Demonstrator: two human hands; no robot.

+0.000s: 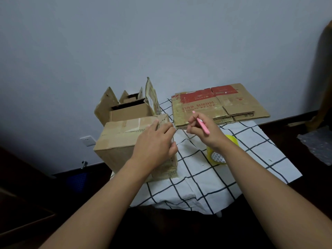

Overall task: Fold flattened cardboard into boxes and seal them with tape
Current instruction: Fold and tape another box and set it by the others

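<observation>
The left hand (154, 141) lies over the near right corner of a closed box (122, 142). Its fingers (167, 129) are nearly straight and pressed flat on the top edge, while the thumb is down on the side face; they press the cardboard and grip nothing. Pale tape strips cross the box top just beyond those fingertips, so this box looks folded and mostly sealed, with the hand apparently smoothing the tape end down over the corner.

The right hand (201, 128) hovers just right of the left fingertips, clear of the box. Its fingers are curled around a pink cutter (202, 124), which runs up between them and sticks out at both ends. Whether a blade is out is too small to tell. My guess is that it is there to cut the tape at the corner.

The yellow tape roll (220, 153) sits on the checked cloth (206, 178), under and just behind the right wrist. Beyond the left fingertips stands an open box (125, 108), flaps up, its top unsealed. Beyond the right fingers lies a stack of flat cardboard (219, 105), still unfolded.

So one box is close to finished, one is formed but left open, and the flat stack has yet to be folded and taped; most of the work seems to remain.
</observation>
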